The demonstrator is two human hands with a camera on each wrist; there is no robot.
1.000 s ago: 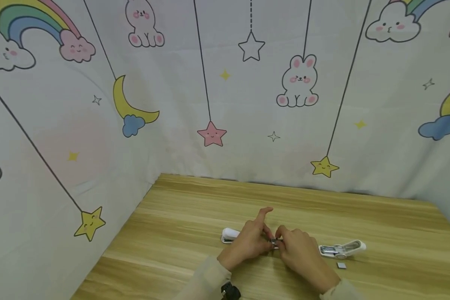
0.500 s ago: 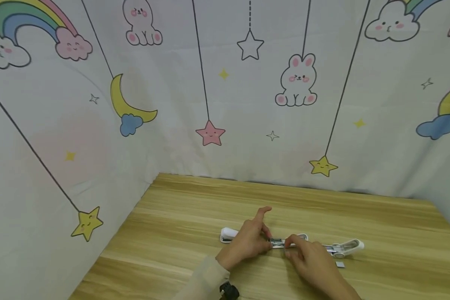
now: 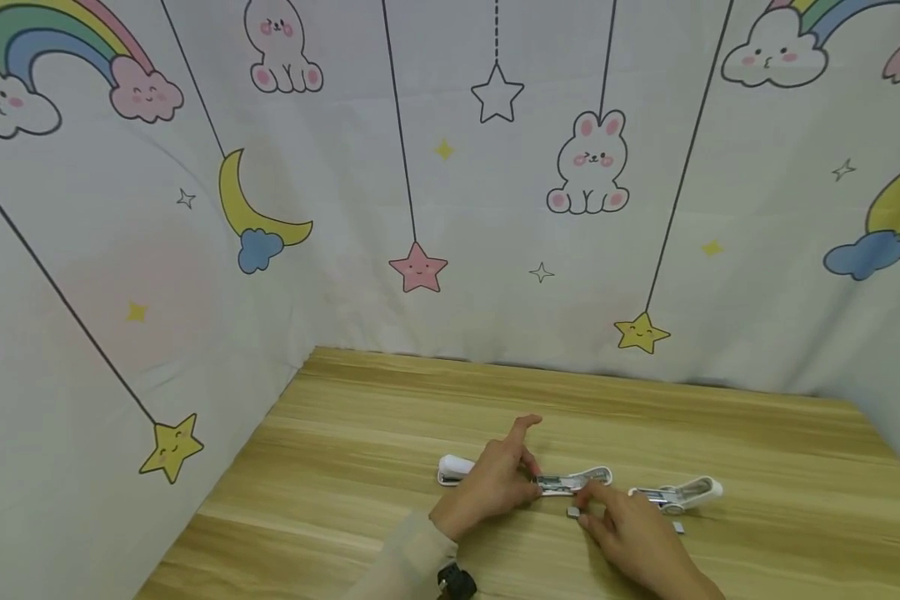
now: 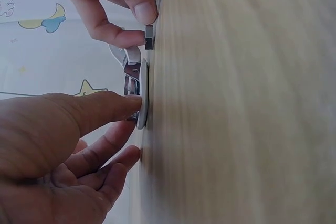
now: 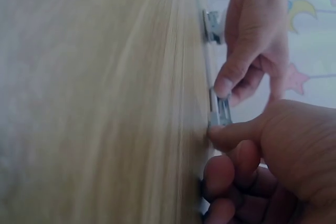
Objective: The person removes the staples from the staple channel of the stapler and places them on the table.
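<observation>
The left hand (image 3: 489, 485) pinches the left end of an opened, narrow white-and-silver stapler (image 3: 559, 482) lying between both hands on the wood-grain table (image 3: 360, 433); the right hand (image 3: 633, 529) pinches a small grey rectangular block (image 3: 573, 512) just in front of it

A screened-off workspace, in what building unclear: pale cloth (image 3: 345, 175), printed with a rainbow (image 3: 60, 40) at upper left and a rabbit (image 3: 591, 171) right of centre, encloses a wooden table (image 3: 330, 450) at the bottom.
</observation>
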